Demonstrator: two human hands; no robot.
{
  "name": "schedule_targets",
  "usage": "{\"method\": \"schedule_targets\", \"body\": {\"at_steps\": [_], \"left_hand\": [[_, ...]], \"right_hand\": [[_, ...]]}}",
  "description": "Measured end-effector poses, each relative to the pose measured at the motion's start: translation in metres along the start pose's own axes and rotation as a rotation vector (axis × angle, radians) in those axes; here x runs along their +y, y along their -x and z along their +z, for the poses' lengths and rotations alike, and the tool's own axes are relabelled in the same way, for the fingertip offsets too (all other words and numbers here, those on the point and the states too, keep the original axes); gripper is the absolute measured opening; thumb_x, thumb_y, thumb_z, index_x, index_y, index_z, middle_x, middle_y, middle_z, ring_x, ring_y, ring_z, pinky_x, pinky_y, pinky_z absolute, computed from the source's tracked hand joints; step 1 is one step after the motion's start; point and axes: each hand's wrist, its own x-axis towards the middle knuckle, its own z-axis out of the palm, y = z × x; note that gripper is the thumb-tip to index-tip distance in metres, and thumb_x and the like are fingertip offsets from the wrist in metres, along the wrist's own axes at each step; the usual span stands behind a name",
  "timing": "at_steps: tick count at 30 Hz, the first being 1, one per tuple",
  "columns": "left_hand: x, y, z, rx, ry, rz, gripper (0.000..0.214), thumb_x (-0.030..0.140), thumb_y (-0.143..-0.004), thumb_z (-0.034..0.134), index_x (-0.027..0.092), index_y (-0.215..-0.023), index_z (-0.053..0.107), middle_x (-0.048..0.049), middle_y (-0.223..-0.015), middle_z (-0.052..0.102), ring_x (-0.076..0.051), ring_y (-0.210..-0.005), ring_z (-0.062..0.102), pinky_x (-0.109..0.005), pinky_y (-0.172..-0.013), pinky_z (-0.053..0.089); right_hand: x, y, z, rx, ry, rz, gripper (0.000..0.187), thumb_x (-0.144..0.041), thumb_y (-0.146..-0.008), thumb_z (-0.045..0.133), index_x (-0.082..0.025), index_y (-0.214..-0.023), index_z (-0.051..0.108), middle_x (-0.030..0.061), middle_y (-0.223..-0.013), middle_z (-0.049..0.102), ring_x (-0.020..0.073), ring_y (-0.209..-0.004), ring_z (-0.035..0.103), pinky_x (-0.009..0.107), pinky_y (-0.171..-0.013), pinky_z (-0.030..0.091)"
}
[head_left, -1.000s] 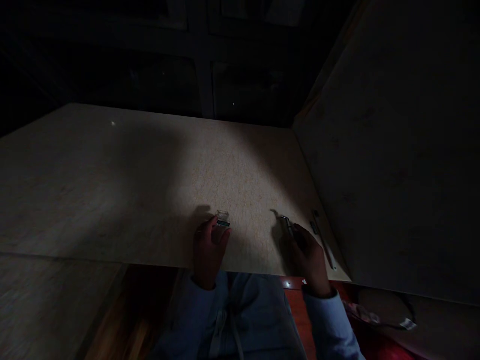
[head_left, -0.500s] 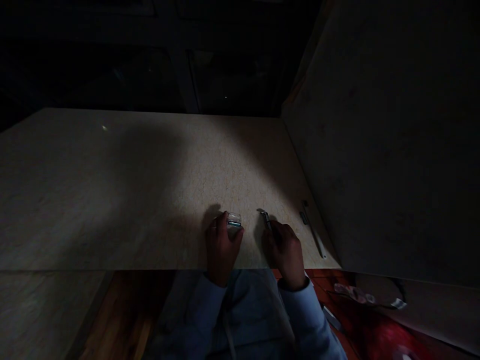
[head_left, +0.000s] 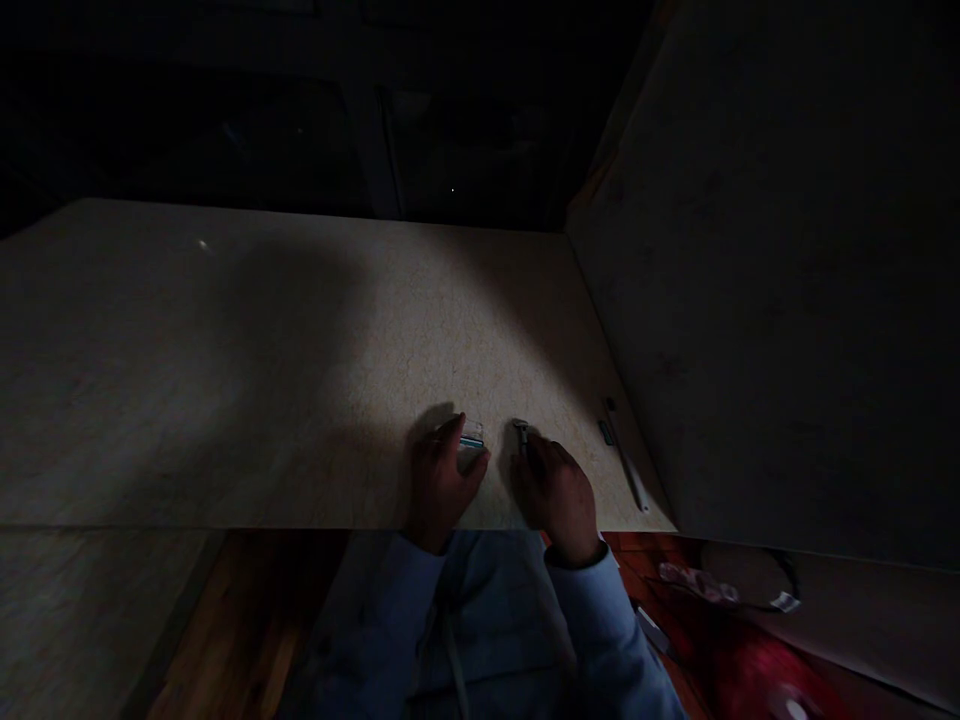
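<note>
My left hand [head_left: 442,480] is closed around a small clear plastic case [head_left: 472,436] with a teal strip along it, near the table's front edge. Thumb and fingers hold it at its sides. To the right, my right hand [head_left: 559,485] grips a razor [head_left: 521,432] by its handle, most of which the fingers hide. The razor's head points away from me, close to the tabletop. A gap of bare table lies between the two hands.
On the pale table [head_left: 420,330], a toothbrush [head_left: 630,465] lies at the right beside a small dark teal piece [head_left: 606,432]. A dark upright panel [head_left: 787,300] borders the right side. A red item [head_left: 772,670] lies below, right.
My right hand has shifted slightly left, and the razor's head has turned and sits lower. My left hand still holds the case, its fingers now reaching further over it.
</note>
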Motion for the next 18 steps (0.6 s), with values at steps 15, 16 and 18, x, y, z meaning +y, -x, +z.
{"method": "schedule_targets", "body": {"at_steps": [15, 16, 18], "left_hand": [[0.010, 0.005, -0.009, 0.130, 0.198, 0.118, 0.060, 0.032, -0.086, 0.075, 0.015, -0.138, 0.051, -0.0130, -0.126, 0.063, -0.022, -0.116, 0.063, -0.031, -0.093, 0.058], [0.010, 0.006, -0.010, 0.135, 0.176, 0.151, 0.056, 0.030, -0.088, 0.072, 0.015, -0.138, 0.050, -0.0133, -0.127, 0.063, -0.023, -0.117, 0.062, -0.033, -0.096, 0.057], [0.011, 0.007, -0.012, 0.134, 0.125, 0.230, 0.051, 0.024, -0.092, 0.066, 0.014, -0.139, 0.049, -0.0138, -0.127, 0.063, -0.023, -0.117, 0.061, -0.036, -0.100, 0.054]], "right_hand": [[-0.017, -0.001, -0.020, 0.163, -0.208, -0.320, 0.023, -0.026, -0.098, 0.056, -0.015, -0.104, 0.075, 0.0053, -0.086, 0.066, 0.0147, -0.069, 0.062, 0.026, -0.062, 0.045], [-0.022, -0.002, -0.020, 0.132, -0.220, -0.371, 0.023, -0.025, -0.099, 0.055, -0.016, -0.103, 0.075, 0.0053, -0.087, 0.067, 0.0157, -0.073, 0.063, 0.027, -0.063, 0.047], [-0.031, -0.005, -0.018, 0.078, -0.217, -0.448, 0.025, -0.025, -0.100, 0.052, -0.017, -0.102, 0.076, 0.0058, -0.089, 0.068, 0.0179, -0.077, 0.066, 0.028, -0.066, 0.049]]}}
